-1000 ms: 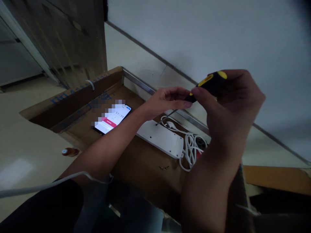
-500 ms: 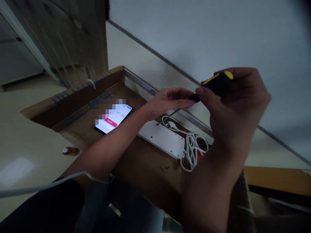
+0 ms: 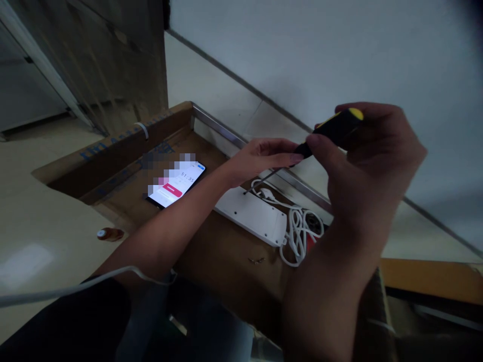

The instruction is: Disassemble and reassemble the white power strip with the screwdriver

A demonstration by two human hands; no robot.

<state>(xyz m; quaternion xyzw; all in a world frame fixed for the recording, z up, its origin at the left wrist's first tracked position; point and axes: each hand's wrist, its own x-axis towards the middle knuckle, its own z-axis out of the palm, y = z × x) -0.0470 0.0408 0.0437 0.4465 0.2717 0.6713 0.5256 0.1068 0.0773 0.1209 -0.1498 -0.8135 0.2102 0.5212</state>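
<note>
My right hand (image 3: 368, 161) is wrapped round the black and yellow handle of a screwdriver (image 3: 332, 129). Its thin shaft slants down to the left, and the tip rests on the back of a white power strip (image 3: 252, 214). My left hand (image 3: 260, 158) hovers over the strip's far end, fingers pinched together near the top of the shaft beside the handle. The strip lies face down on a brown cardboard sheet (image 3: 211, 251), its white cord (image 3: 300, 232) coiled at its right end.
A lit phone (image 3: 176, 184) lies on the cardboard to the left. Small screws (image 3: 255, 260) sit in front of the strip. A small bottle (image 3: 109, 234) lies on the pale floor at the left. A metal rail (image 3: 226, 134) and a white wall run behind.
My right hand and the screwdriver handle have drifted slightly to the right and up. The tip stays on the strip and my left hand has barely moved.
</note>
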